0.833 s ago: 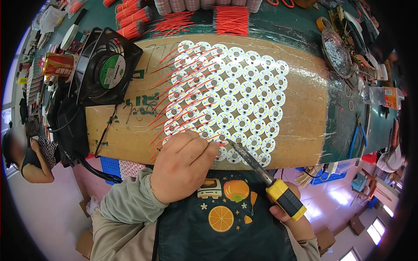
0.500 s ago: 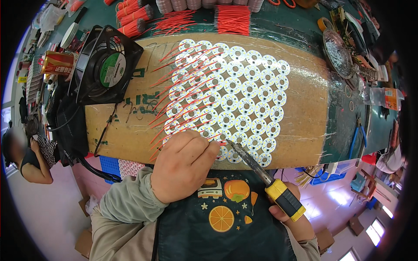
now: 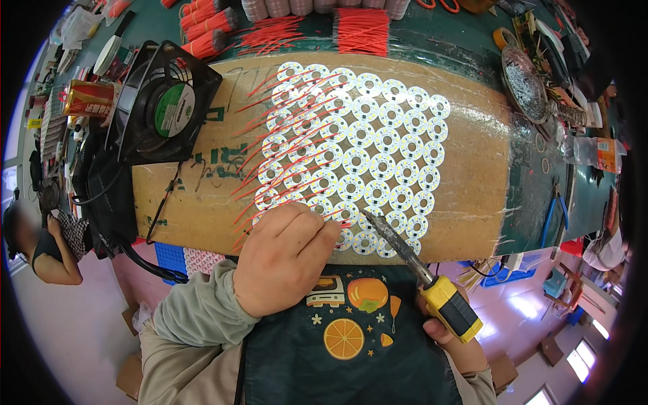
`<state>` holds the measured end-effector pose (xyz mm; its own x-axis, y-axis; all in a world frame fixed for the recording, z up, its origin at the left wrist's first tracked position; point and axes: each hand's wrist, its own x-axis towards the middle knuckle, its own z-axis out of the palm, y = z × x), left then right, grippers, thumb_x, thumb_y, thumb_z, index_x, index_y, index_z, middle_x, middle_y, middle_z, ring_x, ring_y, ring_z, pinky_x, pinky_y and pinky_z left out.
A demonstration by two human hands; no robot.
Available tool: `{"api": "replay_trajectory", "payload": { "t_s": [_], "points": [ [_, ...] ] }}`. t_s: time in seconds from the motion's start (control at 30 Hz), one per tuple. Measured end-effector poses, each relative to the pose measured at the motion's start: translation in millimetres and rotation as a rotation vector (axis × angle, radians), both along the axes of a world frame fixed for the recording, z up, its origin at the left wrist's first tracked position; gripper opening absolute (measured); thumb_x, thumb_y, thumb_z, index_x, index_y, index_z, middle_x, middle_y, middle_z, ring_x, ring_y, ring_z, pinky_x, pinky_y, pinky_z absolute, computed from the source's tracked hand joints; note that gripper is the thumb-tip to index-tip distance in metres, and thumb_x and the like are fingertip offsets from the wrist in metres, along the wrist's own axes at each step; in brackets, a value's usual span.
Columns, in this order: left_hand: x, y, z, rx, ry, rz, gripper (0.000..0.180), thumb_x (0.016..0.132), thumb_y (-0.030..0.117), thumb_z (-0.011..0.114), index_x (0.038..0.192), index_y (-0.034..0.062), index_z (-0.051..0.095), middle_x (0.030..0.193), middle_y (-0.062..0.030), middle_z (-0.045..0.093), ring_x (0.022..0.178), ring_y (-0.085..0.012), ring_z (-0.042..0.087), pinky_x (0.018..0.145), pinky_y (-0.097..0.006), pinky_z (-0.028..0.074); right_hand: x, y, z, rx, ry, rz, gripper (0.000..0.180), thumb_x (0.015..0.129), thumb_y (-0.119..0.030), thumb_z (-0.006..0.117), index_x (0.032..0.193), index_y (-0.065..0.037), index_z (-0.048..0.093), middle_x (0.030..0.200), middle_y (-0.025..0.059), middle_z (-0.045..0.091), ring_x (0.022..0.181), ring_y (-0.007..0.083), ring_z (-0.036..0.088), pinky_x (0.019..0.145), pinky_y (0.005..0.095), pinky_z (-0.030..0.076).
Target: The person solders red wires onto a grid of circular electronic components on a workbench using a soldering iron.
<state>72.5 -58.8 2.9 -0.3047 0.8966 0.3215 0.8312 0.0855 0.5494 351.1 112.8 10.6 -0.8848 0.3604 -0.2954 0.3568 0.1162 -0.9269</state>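
Observation:
Rows of round white LED boards (image 3: 382, 164), each with a hole in the middle, lie on a brown board. Thin red wires (image 3: 255, 140) stick out leftward from the boards in the left columns. At the near edge of the rows, my left hand (image 3: 287, 260) is closed in a pinch on red wire, whose bit shows past the fingers over a board. My right hand (image 3: 440, 332) grips a soldering iron (image 3: 405, 253) by its yellow and black handle. The iron's tip is just right of the pinched wire, over the boards; contact cannot be made out.
A black fan (image 3: 165, 101) stands at the left of the brown board (image 3: 466, 162). Red wire bundles (image 3: 361, 32) lie at the back. On the right are a round metal dish (image 3: 523, 81) and blue-handled pliers (image 3: 557, 212). Far left, another person (image 3: 50, 250) sits.
The soldering iron and my right hand have shifted slightly to the right, with the tip drawn away from the pinched wire's end. My left hand has stayed in place.

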Motion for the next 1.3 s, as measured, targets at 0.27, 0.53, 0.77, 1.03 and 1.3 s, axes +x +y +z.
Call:
{"api": "replay_trajectory", "payload": {
  "t_s": [0.27,0.53,0.77,1.03,1.3],
  "points": [
    [-22,9,24,-0.02,-0.155,-0.019,0.032,0.067,-0.008,0.072,0.097,0.0029,0.071,0.089,-0.0086,0.061,0.082,-0.0276,0.062,0.071,-0.038,0.05,0,-2,-10,0.023,0.003,-0.024,0.055,0.081,-0.048,0.076,0.107,-0.001,0.068,0.091,0.0135,0.07,0.072,0.0331,0.068,0.064,0.0378,0.054],
    [-35,25,15,0.006,-0.133,0.01,0.033,0.068,-0.009,0.071,0.099,0.0034,0.072,0.084,-0.0076,0.062,0.079,-0.0268,0.062,0.07,-0.038,0.05,-15,6,-9,-0.067,0.007,-0.016,0.057,0.08,-0.044,0.08,0.112,0.001,0.066,0.089,0.0133,0.07,0.074,0.0321,0.069,0.066,0.0366,0.055],
    [-36,28,2,-0.005,-0.069,0.003,0.034,0.065,-0.008,0.069,0.098,0.0022,0.072,0.083,-0.0071,0.06,0.077,-0.0256,0.06,0.069,-0.037,0.049,-21,10,-13,0.044,0.025,0.076,0.058,0.077,-0.043,0.082,0.113,-0.001,0.065,0.087,0.0126,0.071,0.074,0.0317,0.07,0.066,0.0366,0.055],
    [-34,27,2,-0.019,-0.045,0.011,0.034,0.065,-0.007,0.069,0.098,0.0022,0.071,0.083,-0.0071,0.06,0.077,-0.0254,0.06,0.069,-0.037,0.049,-18,10,-18,0.072,0.037,0.08,0.051,0.077,-0.043,0.082,0.105,-0.004,0.067,0.085,0.0121,0.07,0.072,0.0312,0.069,0.064,0.0366,0.054],
    [-34,28,3,-0.022,-0.03,0.014,0.033,0.065,-0.006,0.071,0.097,0.0016,0.071,0.084,-0.0073,0.059,0.079,-0.0261,0.061,0.07,-0.037,0.05,-21,10,-19,0.142,0.113,0.093,0.046,0.077,-0.039,0.082,0.102,-0.004,0.065,0.084,0.0129,0.069,0.07,0.0311,0.069,0.063,0.0365,0.054]
  ]
}}
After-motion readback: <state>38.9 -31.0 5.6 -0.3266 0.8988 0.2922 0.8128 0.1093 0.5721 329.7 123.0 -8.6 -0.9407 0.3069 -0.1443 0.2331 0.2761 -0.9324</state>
